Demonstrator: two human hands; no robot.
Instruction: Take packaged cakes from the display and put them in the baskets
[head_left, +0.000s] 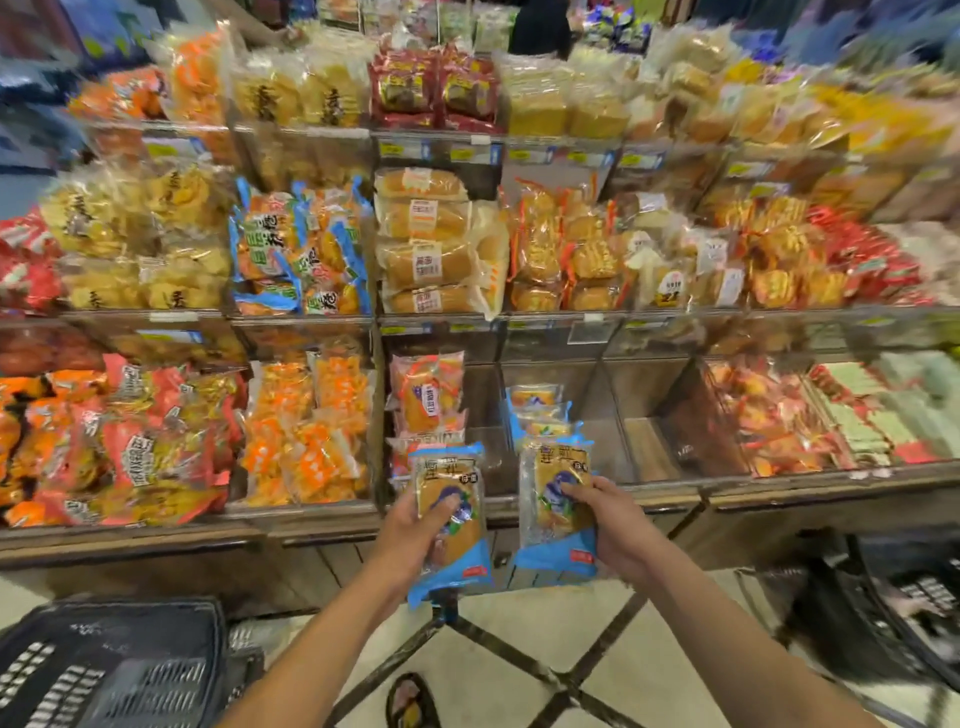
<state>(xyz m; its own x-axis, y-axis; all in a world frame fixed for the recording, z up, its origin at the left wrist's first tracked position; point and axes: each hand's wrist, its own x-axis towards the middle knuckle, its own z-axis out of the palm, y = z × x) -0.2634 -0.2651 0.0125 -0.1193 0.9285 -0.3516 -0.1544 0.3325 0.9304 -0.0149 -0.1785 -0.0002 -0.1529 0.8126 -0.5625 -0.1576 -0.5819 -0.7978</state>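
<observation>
Head view: left hand (415, 535) grips one blue-edged cake pack (451, 525), right hand (618, 525) grips another pack (557, 512), both before the display shelf (779, 491); dark baskets (111, 670) flank the floor.

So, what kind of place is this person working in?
Most likely a grocery shop's snack aisle: tiered shelves packed with wrapped cakes, price tags on the shelf edges, and black baskets on the floor.
</observation>
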